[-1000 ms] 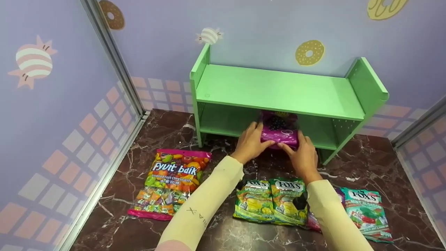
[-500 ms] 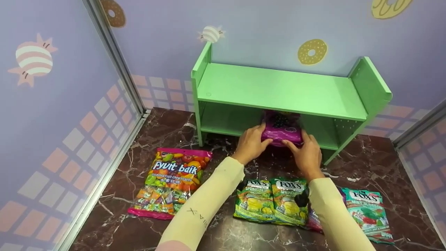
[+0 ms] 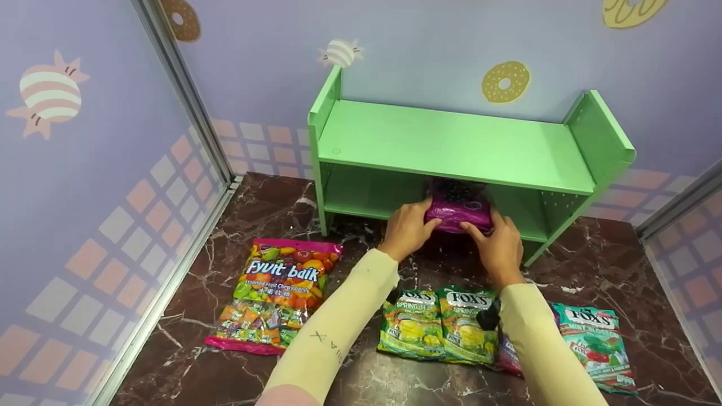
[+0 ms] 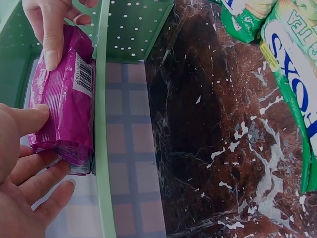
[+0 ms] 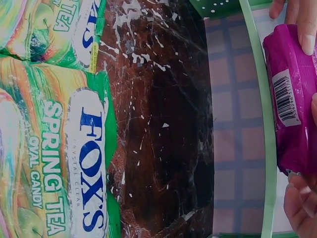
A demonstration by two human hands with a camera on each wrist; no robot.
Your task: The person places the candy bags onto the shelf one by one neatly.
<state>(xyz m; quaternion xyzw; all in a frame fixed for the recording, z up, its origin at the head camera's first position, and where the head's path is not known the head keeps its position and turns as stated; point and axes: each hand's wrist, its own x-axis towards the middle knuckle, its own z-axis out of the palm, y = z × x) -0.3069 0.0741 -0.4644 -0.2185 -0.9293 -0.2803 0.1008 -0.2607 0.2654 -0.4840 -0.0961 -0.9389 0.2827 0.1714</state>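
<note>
A purple candy bag (image 3: 459, 215) with a dark berry picture lies on the lower board of a small green rack (image 3: 451, 148), its far end under the upper board. My left hand (image 3: 409, 230) grips its left side, and my right hand (image 3: 498, 248) grips the right side, both thumbs on the near end. From the left wrist, the bag's ribbed seam and barcode (image 4: 84, 78) show, with left-hand fingers (image 4: 43, 179) spread at one end. The right wrist view has the bag (image 5: 290, 99) at its edge, right fingertips (image 5: 297, 196) at its lower end.
Left on the dark marble floor lies a large Fruit baik candy bag (image 3: 276, 296). Two Spring Tea bags (image 3: 410, 326) lie in front of the rack. A Mint Blossom bag (image 3: 598, 347) is at right, beside a pinkish bag partly under my sleeve. Walls (image 3: 417, 62) enclose the space.
Both hands have pushed the purple bag slightly deeper and a little to the right; more of its berry picture is now under the upper board. The floor bags have stayed put.
</note>
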